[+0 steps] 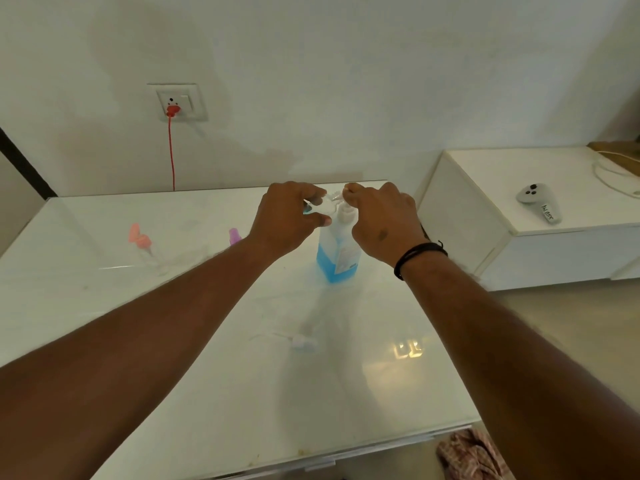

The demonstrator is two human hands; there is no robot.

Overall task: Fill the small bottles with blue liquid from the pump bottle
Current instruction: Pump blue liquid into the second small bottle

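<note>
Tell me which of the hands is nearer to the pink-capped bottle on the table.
Left. The left hand is just right of the pink-capped bottle, holding a small clear bottle; the right hand is farther right, at the pump bottle.

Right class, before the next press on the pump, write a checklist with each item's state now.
1. Pump bottle upright on the table: ok.
2. Blue liquid left in it: ok, roughly the lower part.
3. Left hand holds a small clear bottle by the spout: ok.
4. Bottle mouth lined up under the spout: cannot tell, blurred.
5. Right hand on the pump head: ok.
6. Pink-capped bottle and purple-capped bottle waiting at left: ok.
</note>
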